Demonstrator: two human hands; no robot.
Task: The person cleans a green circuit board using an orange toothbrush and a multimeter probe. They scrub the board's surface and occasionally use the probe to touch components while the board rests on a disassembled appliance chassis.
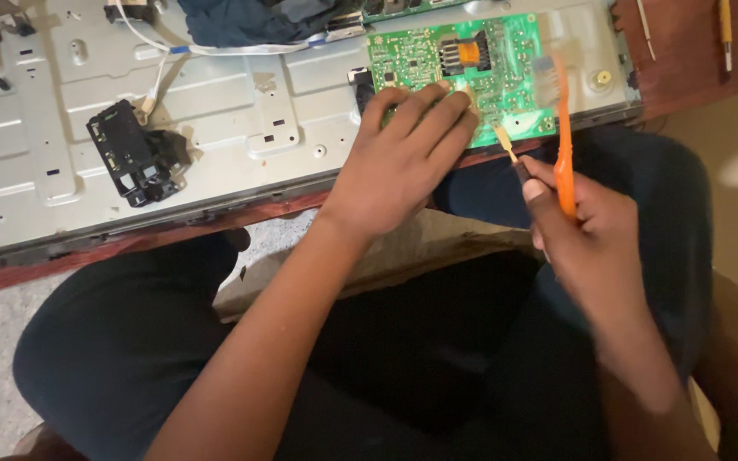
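grey metal panel (215,111) lies across the person's lap. left hand (403,162) presses flat, fingers released, on a green circuit board (463,72) at far right. right hand (587,235) grasps an orange toothbrush (564,137) over the board; board not yet removed.

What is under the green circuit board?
The green circuit board lies flat on a grey metal back panel, which shows around it. The left hand rests on its near edge, so the panel beneath it stays hidden.
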